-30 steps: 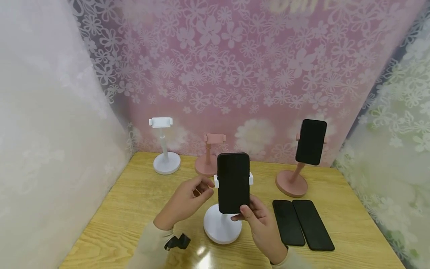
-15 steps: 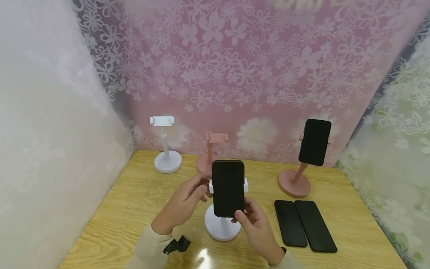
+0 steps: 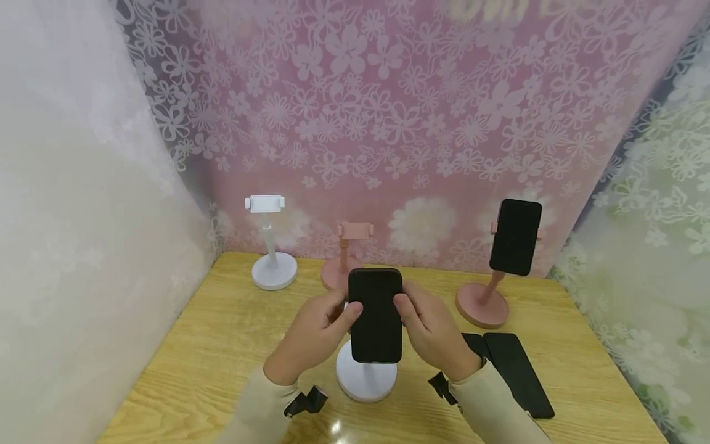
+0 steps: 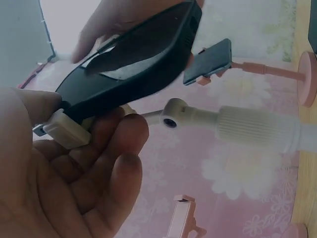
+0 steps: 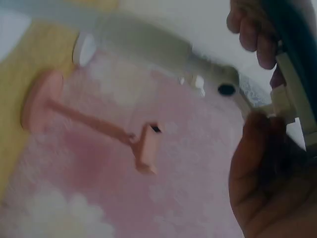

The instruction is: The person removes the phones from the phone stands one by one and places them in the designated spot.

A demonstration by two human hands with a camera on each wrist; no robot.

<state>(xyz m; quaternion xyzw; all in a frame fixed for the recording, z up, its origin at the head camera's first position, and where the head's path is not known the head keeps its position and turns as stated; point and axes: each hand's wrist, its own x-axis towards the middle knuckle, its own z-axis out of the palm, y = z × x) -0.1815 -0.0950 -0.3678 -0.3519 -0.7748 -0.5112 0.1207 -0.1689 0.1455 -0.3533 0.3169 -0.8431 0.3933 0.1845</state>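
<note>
A black smartphone (image 3: 376,320) sits upright in the clamp of a white phone stand (image 3: 366,375), mid-table in the head view. My left hand (image 3: 315,330) grips the phone's left side, thumb on the front and fingers behind. On the opposite edge my right hand (image 3: 434,324) holds it the same way. The left wrist view shows the white clamp end (image 4: 68,130) beside my thumb and the stand's ribbed pole (image 4: 252,126) beyond. From the right wrist, curled fingers (image 5: 252,144) lie close to the stand's pivot behind the phone. The phone hides most of the clamp in the head view.
At the back stand a white phone stand (image 3: 274,271) and a pink one (image 3: 355,231), both without phones. A pink stand (image 3: 482,305) at right bears a black phone (image 3: 516,237). Two dark phones lie flat at right, one (image 3: 521,373) partly behind my right sleeve.
My right hand has moved up from the phone's bottom corner to its right edge. My left hand has come onto the left edge, thumb over the front. The phone sits slightly lower than a second ago.
</note>
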